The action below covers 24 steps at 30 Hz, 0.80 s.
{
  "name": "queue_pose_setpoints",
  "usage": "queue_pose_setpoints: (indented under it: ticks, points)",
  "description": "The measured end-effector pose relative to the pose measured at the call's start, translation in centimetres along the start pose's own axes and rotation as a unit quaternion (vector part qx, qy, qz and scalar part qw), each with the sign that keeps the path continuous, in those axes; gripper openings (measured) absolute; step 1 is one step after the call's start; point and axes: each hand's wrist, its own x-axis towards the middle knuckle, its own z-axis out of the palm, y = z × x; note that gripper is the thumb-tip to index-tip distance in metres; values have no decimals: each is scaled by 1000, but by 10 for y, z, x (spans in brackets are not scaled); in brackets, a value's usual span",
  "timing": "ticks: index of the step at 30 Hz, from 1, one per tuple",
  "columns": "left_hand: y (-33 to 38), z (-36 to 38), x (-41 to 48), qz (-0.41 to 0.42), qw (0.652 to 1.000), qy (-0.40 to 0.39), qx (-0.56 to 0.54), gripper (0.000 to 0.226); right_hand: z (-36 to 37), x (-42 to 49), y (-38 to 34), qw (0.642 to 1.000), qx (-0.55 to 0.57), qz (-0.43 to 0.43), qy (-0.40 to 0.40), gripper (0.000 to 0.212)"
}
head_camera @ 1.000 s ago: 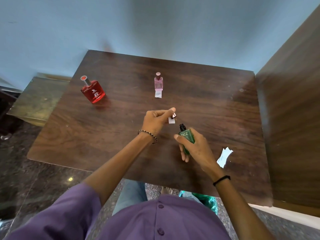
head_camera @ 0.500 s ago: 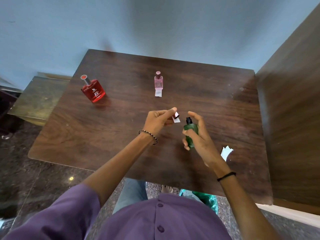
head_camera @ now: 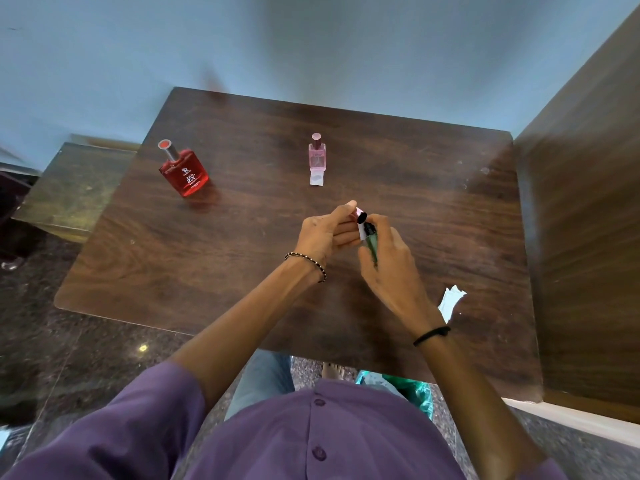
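My right hand (head_camera: 391,268) grips the bottle (head_camera: 372,243) upright, mid-frame. My left hand (head_camera: 325,233) pinches the strip (head_camera: 362,233) just left of its nozzle.

On dark wooden table (head_camera: 242,271): flat red glass bottle (head_camera: 185,173) back L, pink glass bottle (head_camera: 317,154) back ctr w/ white paper slip (head_camera: 317,177) in front, torn white paper scrap (head_camera: 450,302) front R, green glass bottle (head_camera: 372,242) above ctr, white paper strip (head_camera: 362,233) just L of it.

dark wood-grain table (head_camera: 242,237); glossy green bottle (head_camera: 372,242); white paper strip (head_camera: 362,233).
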Motion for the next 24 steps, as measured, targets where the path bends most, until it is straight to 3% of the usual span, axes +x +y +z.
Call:
queue_pose_setpoints:
  ticks: [10,14,18,24]
  points:
    - [2,3,-5,-35,999,-5,-17,21,5,2,-1,998,-48,14,25,25]
    - [-1,0,-4,-33,999,-2,-16,22,1,-2,0,998,49,33,39,30]
    - [-5,-6,-3,-29,999,-16,-17,21,-8,-7,1,982,134,115,62,35]
    - [-8,-8,-4,-13,999,-35,9,24,-14,-5,-2,898,374,228,52,24]
